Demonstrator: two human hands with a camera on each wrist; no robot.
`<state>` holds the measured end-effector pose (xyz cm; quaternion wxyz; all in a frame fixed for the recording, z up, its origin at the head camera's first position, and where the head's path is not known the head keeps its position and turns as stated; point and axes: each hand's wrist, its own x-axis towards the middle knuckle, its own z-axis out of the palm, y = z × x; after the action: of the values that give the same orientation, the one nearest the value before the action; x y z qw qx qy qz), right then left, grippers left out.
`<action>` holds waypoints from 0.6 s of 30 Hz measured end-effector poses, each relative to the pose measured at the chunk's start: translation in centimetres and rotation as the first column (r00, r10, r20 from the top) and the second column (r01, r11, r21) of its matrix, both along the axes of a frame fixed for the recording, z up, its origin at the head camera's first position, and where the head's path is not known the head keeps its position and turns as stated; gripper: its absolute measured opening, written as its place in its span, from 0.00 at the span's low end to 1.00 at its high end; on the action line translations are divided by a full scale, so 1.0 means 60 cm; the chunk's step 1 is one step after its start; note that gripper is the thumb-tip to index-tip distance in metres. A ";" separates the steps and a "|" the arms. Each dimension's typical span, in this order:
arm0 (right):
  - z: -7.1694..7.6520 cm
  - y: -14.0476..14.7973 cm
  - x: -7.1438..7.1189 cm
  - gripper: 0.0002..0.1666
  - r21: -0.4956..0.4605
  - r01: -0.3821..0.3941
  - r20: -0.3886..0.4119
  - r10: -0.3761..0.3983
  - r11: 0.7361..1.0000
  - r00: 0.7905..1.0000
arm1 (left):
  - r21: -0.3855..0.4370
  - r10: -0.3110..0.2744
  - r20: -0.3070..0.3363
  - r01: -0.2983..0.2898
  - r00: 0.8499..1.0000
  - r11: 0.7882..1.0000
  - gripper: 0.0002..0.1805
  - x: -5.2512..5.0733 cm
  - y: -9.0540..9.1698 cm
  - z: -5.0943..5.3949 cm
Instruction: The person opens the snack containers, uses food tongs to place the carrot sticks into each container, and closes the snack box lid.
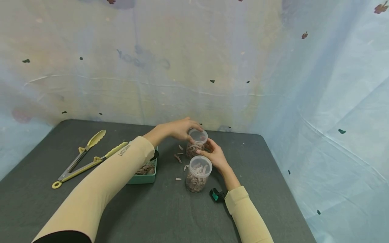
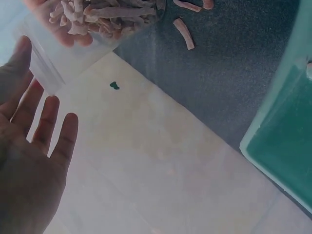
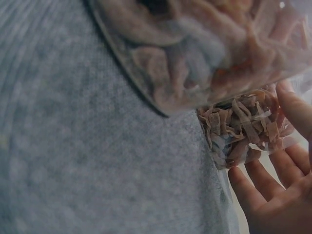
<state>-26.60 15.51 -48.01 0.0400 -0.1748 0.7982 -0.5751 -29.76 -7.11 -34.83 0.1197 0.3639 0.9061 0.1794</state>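
Two clear plastic jars filled with short brownish-pink strips stand close together. At the far jar (image 1: 194,150), my left hand (image 1: 181,130) comes in from above and grips around the top rim with thumb and fingers. My right hand (image 1: 217,157) holds the same jar lower, from its right side, thumb in front and fingers behind. In the right wrist view, the strips in that jar (image 3: 243,122) show between right thumb and fingers. The near jar (image 1: 196,182) stands just in front, untouched. I cannot tell whether a lid covers the far jar's top.
Left of the jars is a green tray (image 1: 141,179) with more strips, partly hidden under my left forearm. Several loose strips (image 1: 177,158) lie between tray and jars. Yellow-handled tongs (image 1: 73,167) lie spread at the left. A patterned sheet (image 1: 194,67) hangs behind the dark table (image 1: 164,216).
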 end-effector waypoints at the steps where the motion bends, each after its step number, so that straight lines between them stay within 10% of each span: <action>1: 0.000 0.000 0.000 0.43 0.002 0.002 0.001 -0.002 1.000 1.000 | -0.002 -0.005 0.007 0.005 1.000 1.000 0.33 -0.001 -0.001 0.000; 18: -0.004 0.001 -0.003 0.43 -0.013 0.001 0.012 -0.001 1.000 1.000 | -0.021 0.081 -0.049 -0.082 0.996 0.996 0.40 0.001 0.013 -0.004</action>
<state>-26.77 15.59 -48.27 0.0434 -0.1712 0.7942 -0.5814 -29.71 -6.33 -35.09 0.0945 0.3297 0.9248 0.1650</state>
